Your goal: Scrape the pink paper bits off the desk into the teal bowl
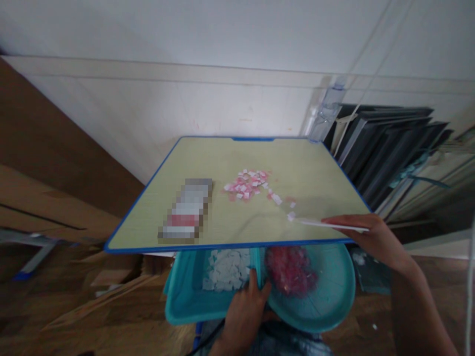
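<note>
In the head view, my right hand [365,231] is closed around a slim white stick-like tool [315,223] over the right front of the small table. The tool's tip reaches a small white square [291,216] on the tabletop. Farther back lies a loose pile of white and pink square pieces [248,184]. Below the table's front edge, the index finger and thumb of my left hand [247,301] straddle the rim between a teal rectangular tray [185,314] and a round teal basin [334,316]. White flat pieces [229,269] fill part of the tray; crumpled pink, shiny material [291,272] sits in the basin.
The yellowish table [208,153] has a blue edge. A pixelated phone-like object [187,207] lies on its left. Behind it is a white wall, with a clear bottle [326,113] and stacked dark panels [393,138] at right. Brown boards [55,148] stand left.
</note>
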A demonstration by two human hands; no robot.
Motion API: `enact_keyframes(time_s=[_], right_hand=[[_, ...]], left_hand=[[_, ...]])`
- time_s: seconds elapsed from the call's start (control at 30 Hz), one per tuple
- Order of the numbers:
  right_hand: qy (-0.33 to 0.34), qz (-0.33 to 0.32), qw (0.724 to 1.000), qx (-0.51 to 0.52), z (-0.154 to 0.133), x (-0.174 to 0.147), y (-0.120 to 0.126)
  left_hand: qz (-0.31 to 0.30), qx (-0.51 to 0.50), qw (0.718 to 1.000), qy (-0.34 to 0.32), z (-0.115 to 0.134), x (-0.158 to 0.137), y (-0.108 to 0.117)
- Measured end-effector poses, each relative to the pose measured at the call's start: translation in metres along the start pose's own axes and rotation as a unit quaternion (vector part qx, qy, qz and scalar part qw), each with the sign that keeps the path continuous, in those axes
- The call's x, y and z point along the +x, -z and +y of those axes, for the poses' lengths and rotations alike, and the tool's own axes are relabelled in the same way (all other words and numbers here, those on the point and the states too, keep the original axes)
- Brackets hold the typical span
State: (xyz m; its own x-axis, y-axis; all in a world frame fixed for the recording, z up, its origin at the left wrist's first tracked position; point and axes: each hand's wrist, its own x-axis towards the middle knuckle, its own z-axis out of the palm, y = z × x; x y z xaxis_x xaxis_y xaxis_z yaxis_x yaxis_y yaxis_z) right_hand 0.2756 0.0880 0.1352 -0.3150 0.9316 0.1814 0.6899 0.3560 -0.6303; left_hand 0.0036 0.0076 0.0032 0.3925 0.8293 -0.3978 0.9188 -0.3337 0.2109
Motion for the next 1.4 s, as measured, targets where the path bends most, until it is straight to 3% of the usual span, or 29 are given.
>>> enact_keyframes(time_s=[0.2,0.43,0.5,0.6,0.73,0.97,1.4], right_hand=[[0.107,-0.094,0.985,0.093,-0.028,0.025,-0.035],[0.188,-0.118,0.964,0.145,-0.06,0.053,-0.078],[0.172,-0.087,0.971,0.145,-0.062,0.058,-0.082],[0.091,-0.027,0.988,0.118,-0.058,0.065,-0.084],[0.028,-0.022,0.993,0.113,-0.052,0.073,-0.089],[0.042,-0.085,0.986,0.134,-0.063,0.077,-0.096],[0.058,-0.1,0.982,0.152,-0.063,0.069,-0.098]], left_hand=[[-0.009,-0.007,1.0,0.003,-0.001,0.0,0.002],[0.012,-0.022,1.0,0.001,0.001,-0.001,-0.002],[0.023,-0.026,0.999,-0.002,0.001,-0.001,-0.003],[0.033,-0.029,0.999,-0.011,0.001,-0.001,-0.003],[0.029,-0.028,0.999,-0.018,0.002,-0.002,0.0],[0.019,-0.02,1.0,-0.01,0.004,-0.002,0.002],[0.005,-0.034,0.999,0.003,0.003,-0.003,0.004]])
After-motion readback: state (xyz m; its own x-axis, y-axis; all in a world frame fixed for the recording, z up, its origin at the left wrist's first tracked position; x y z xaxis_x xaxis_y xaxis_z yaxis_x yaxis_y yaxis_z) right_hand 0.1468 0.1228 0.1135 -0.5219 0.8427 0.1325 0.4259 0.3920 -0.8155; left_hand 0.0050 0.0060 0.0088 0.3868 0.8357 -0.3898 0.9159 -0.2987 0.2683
